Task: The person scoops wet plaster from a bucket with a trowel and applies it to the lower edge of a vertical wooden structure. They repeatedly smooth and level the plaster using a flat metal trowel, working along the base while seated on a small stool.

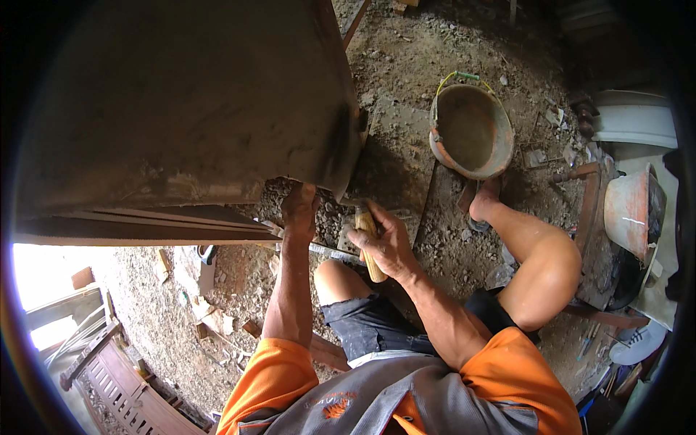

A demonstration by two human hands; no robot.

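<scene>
My right hand [388, 243] is wrapped round the pale wooden handle of a trowel [373, 250]. The trowel's metal end points up toward the lower corner of a grey plastered wall [181, 109], and its blade is mostly hard to make out. Beside it, my left hand [299, 210] is raised to the ragged lower edge of the plaster. Its fingers look curled together there in shadow, and what they hold, if anything, cannot be seen. Both hands are close together, the left one at the broken gap near the corner.
A bucket [471, 130] with grey contents stands on the rubble floor ahead right. Another bucket [629, 210] sits at the far right by a wooden frame [589, 196]. A board [399, 145] lies beyond the wall corner. Slatted brown furniture [130, 391] is at lower left.
</scene>
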